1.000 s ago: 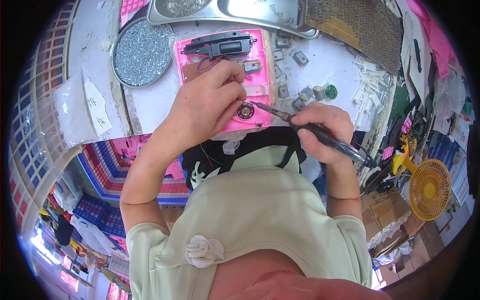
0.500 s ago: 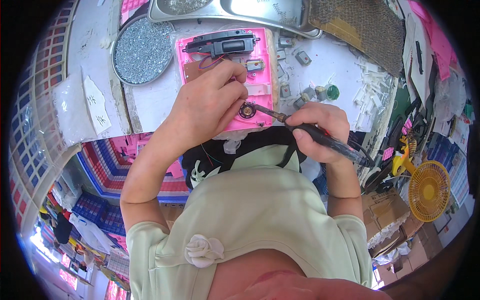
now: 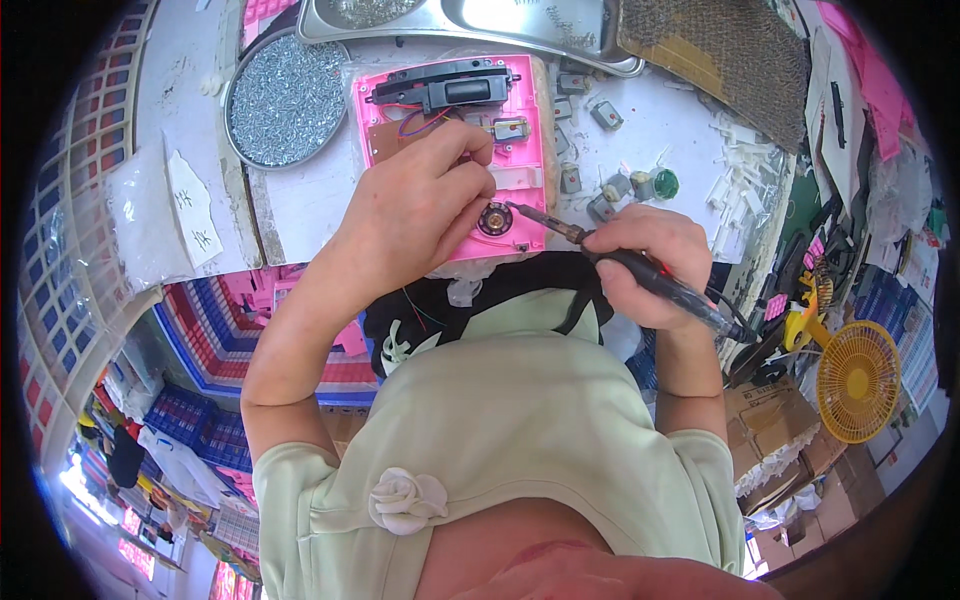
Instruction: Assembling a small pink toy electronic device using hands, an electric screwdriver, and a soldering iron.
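A pink plastic shell [image 3: 536,185] lies in front of me, with a small round speaker [image 3: 494,219] in its near part. My right hand [image 3: 655,250] grips a soldering iron [image 3: 655,283] whose tip points left, just beside the speaker's upper right edge. Over the shell's left side, my left hand [image 3: 415,205] is closed in a pinch close to the speaker; what its fingertips hold is hidden. A small metal motor [image 3: 510,129], a black plastic assembly [image 3: 470,92] and a brown circuit board [image 3: 384,143] sit in the shell, with red and blue wires running among them.
A round pan of screws [image 3: 285,100] stands left of the shell, a metal tray [image 3: 530,25] behind it. To the right are loose motors [image 3: 605,114], a small green-filled container [image 3: 664,183] and white plastic parts [image 3: 740,195]. A yellow fan [image 3: 857,382] is farther right.
My right hand and the soldering iron have shifted slightly right, and the tip has drawn back a little from the speaker. My left hand stays in place.
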`<state>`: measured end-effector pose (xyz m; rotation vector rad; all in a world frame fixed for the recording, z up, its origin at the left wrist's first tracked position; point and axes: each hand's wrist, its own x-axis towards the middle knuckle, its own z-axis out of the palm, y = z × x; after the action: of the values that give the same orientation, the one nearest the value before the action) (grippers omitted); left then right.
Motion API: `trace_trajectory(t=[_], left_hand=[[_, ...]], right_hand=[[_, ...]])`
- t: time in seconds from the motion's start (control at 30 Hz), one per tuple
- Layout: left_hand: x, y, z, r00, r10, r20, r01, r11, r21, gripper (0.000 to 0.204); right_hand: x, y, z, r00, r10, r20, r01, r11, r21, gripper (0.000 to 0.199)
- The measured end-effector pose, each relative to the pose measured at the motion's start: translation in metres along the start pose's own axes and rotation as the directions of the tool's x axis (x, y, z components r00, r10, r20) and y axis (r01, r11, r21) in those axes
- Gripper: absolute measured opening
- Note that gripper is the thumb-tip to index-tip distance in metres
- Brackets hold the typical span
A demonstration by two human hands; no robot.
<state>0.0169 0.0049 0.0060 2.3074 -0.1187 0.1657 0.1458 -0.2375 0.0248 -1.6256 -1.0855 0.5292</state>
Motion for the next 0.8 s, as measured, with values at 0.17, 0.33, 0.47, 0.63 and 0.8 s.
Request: trace_trajectory(t=[0.17, 0.33, 0.47, 0.63, 0.8], left_hand=[[-0.003, 0.002, 0.001, 1.0, -0.025, 0.002, 0.025, 1.0, -0.014, 0.018], [-0.003, 0.0, 0.002, 1.0, -0.001, -0.001, 0.0, 0.999, -0.033, 0.02], [0.0, 0.002, 0.002, 1.0, 0.019, 0.008, -0.019, 1.0, 0.005, 0.021], [-0.001, 0.003, 0.001, 0.998, 0.057, 0.02, -0.059, 0.993, 0.099, 0.023], [-0.001, 0.004, 0.001, 0.998, 0.059, 0.033, -0.063, 0.989, 0.135, 0.023]], right_hand=[[-0.009, -0.003, -0.009, 0.997, 0.055, -0.046, -0.054, 0.998, 0.032, 0.02], [-0.009, -0.001, -0.008, 0.999, 0.038, -0.029, -0.037, 0.999, 0.035, 0.02], [-0.005, -0.002, -0.007, 0.999, 0.035, 0.017, -0.035, 0.999, 0.02, 0.02], [-0.002, 0.003, -0.003, 1.0, -0.009, 0.03, 0.009, 1.0, 0.008, 0.02], [-0.001, 0.007, 0.0, 0.997, -0.068, 0.033, 0.068, 0.998, 0.004, 0.019]])
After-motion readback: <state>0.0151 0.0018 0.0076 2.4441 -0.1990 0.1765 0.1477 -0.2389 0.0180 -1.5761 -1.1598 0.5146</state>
